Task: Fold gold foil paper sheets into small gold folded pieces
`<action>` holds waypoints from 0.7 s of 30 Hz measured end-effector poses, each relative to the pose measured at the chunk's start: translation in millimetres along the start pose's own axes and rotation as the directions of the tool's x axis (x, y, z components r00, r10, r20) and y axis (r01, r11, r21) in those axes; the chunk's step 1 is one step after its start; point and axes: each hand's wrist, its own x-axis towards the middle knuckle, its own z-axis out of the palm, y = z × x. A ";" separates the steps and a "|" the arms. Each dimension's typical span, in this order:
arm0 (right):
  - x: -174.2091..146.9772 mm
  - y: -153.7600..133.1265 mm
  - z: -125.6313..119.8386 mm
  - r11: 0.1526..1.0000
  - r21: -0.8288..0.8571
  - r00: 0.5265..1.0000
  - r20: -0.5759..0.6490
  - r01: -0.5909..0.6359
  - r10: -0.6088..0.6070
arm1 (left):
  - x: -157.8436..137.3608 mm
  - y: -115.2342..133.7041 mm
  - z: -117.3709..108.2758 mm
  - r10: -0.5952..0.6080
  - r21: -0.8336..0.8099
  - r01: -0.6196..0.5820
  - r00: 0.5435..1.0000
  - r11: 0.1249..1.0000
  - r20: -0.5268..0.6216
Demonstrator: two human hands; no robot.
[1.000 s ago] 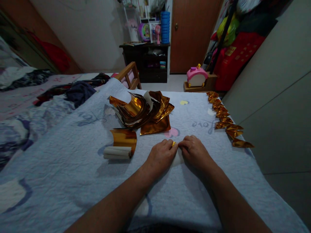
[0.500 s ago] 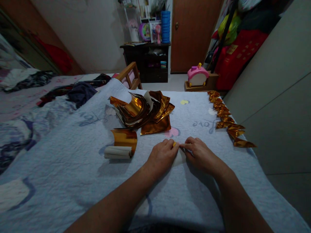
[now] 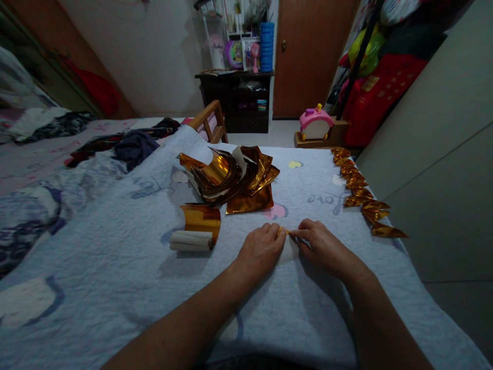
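Both hands work at the top edge of a sheet of foil paper [image 3: 288, 253], pale side up on the bed cover. My left hand [image 3: 261, 249] presses on its left part, fingers together, with a gold ring on one finger. Opposite it, my right hand [image 3: 323, 249] pinches the sheet's upper edge with thumb and forefinger. A sliver of gold shows between the fingertips; the hands hide much of the sheet. Further left lies a curled gold foil sheet [image 3: 202, 218] with a pale rolled end. Behind it spreads a fanned stack of gold foil sheets [image 3: 219, 177].
Along the right edge of the blue bed cover [image 3: 127, 288] runs a row of folded gold foil pieces [image 3: 356, 185]. Clothes [image 3: 136, 148] lie at the left. Beyond the bed are a wooden chair [image 3: 210, 121], a dark cabinet [image 3: 234, 108] and a pink toy [image 3: 316, 123].
The view has shifted slightly. My hands stay on the sheet in nearly the same pose, and a little gold now shows at the edge between their fingertips.
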 end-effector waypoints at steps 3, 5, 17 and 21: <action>1.7 2.0 -2.4 0.999 0.031 1.000 0.006 0.012 -0.012 | -0.4 -0.2 0.5 -0.007 -0.004 0.007 1.000 1.000 0.001; 4.0 5.2 -3.0 0.998 0.055 1.000 0.003 -0.005 0.005 | -0.9 -1.0 1.5 -0.011 -0.011 0.010 1.000 1.000 -0.007; 16.6 10.4 17.5 0.991 0.084 0.984 -0.142 -0.100 0.111 | -2.9 -8.7 2.3 -0.036 -0.020 0.036 0.999 0.999 -0.003; 16.9 9.9 19.5 0.991 0.099 0.985 -0.136 -0.091 0.104 | -3.2 -12.3 3.2 -0.070 -0.082 0.069 0.997 0.994 -0.013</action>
